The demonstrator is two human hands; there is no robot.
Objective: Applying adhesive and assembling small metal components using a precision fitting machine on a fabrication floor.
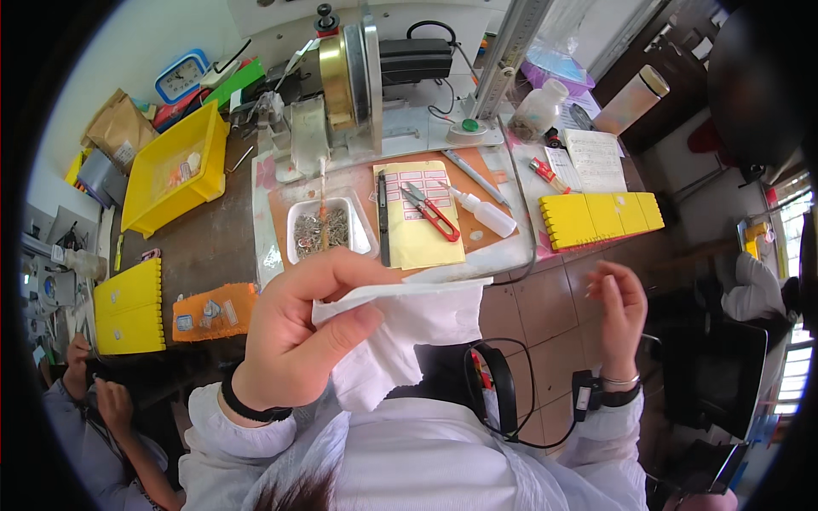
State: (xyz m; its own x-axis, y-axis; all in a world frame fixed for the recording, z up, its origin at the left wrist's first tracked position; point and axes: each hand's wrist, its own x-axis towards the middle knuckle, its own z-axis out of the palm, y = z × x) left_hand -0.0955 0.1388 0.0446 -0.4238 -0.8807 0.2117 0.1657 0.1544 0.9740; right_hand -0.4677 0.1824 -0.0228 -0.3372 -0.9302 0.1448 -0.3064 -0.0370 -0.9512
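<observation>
My left hand (311, 328) is closed on a white tissue (439, 315), pinching one end between thumb and bent fingers. The tissue hangs in loose folds in front of my chest, by the near edge of the table. To the right, away from the tissue, my right hand (620, 311) is raised with loosely bent fingers and nothing seen in it. Just beyond my left hand stands a white tray (294, 223) of small metal pieces. Red-handled thread snips (432, 213) lie on a yellow pad (400, 251) beside a white squeeze bottle (487, 213) with a thin nozzle.
A machine with a brass-coloured wheel (336, 81) stands at the back. Yellow notched boards (128, 307) lie left, with another yellow board (601, 220) at the right edge. A yellow bin (141, 200) and an orange cloth (243, 319) are left. Another person's hand (115, 404) shows lower left.
</observation>
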